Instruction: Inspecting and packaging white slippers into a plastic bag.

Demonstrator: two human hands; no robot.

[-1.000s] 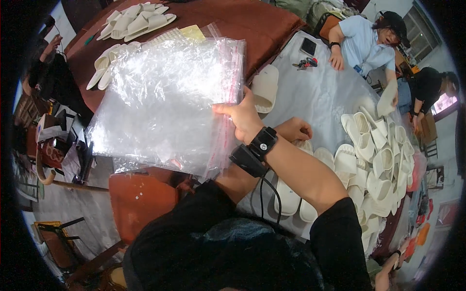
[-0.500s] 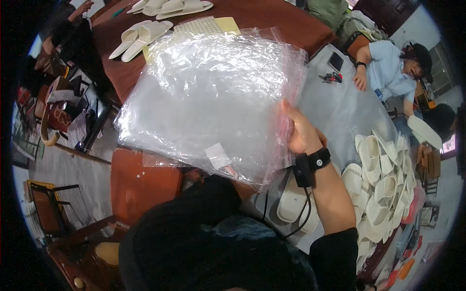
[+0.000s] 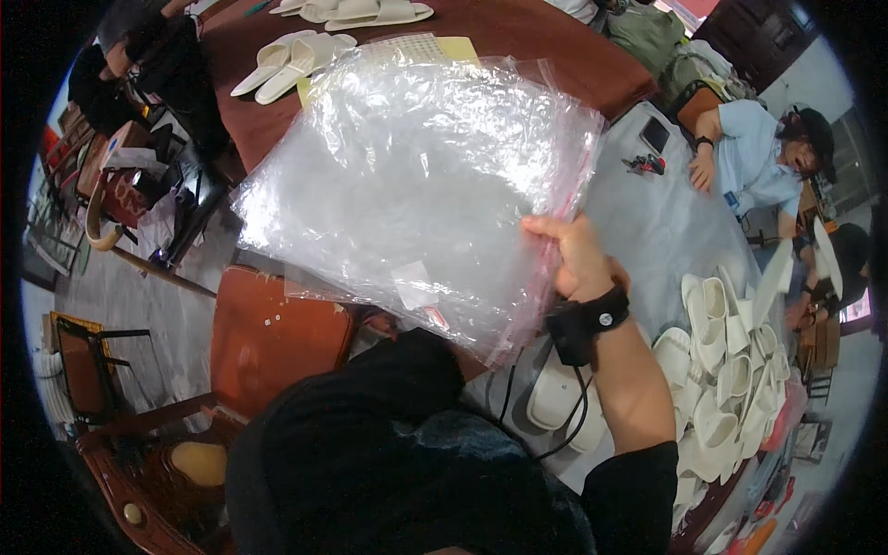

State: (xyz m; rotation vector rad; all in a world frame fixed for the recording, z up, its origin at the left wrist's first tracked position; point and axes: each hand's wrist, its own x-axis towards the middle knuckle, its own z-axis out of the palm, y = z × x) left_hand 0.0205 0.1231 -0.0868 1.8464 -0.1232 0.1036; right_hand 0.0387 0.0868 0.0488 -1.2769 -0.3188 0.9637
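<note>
A stack of clear plastic bags [image 3: 398, 185], glossy and crinkled, is spread out in front of me. My right hand [image 3: 578, 259] pinches its right edge, thumb on top, by the pinkish sealing strip. The left sleeve [image 3: 416, 365] reaches under the near edge of the bags, and my left hand is hidden there, so its fingers do not show. A small white label [image 3: 413, 289] shows near the lower edge of the stack. Below my right wrist, a pair of white slippers [image 3: 553, 393] lies on the grey-covered table [image 3: 666, 222].
White slippers [image 3: 717, 370] are heaped at the right. More slippers [image 3: 294, 65] and a dotted sheet [image 3: 407, 48] lie on the brown table [image 3: 573, 55]. A co-worker [image 3: 754, 143] sits at far right near a phone [image 3: 655, 135]. A reddish-brown chair [image 3: 268, 333] stands at left.
The bags sit slightly lower and tilted in the view, and my right hand has its thumb laid further over them. The view has shifted a little. At right, a co-worker's slipper has moved.
</note>
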